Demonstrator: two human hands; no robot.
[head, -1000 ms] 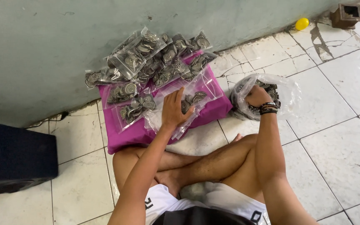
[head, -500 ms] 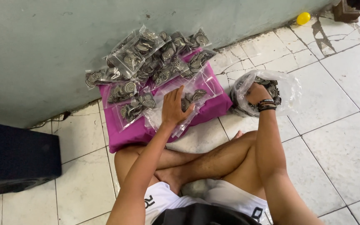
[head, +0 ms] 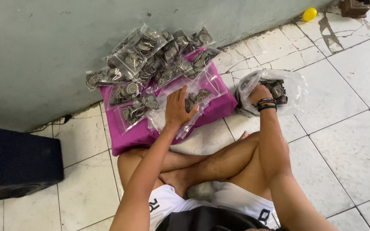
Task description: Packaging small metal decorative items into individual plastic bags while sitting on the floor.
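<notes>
Left hand point(head: 177, 109) flat, fingers spread, on clear packet point(head: 195, 100); right hand point(head: 258, 93) inside plastic bag point(head: 294, 87), grip hidden.

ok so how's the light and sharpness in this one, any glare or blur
Head view: soft, even daylight, only faint shadows under the legs. Glare on the glossy floor tiles at right and on the clear plastic bag the right hand reaches into. Both hands look sharp, including the left hand on a small clear packet. Tile lines bow slightly toward the edges, a wide-lens effect.
</notes>
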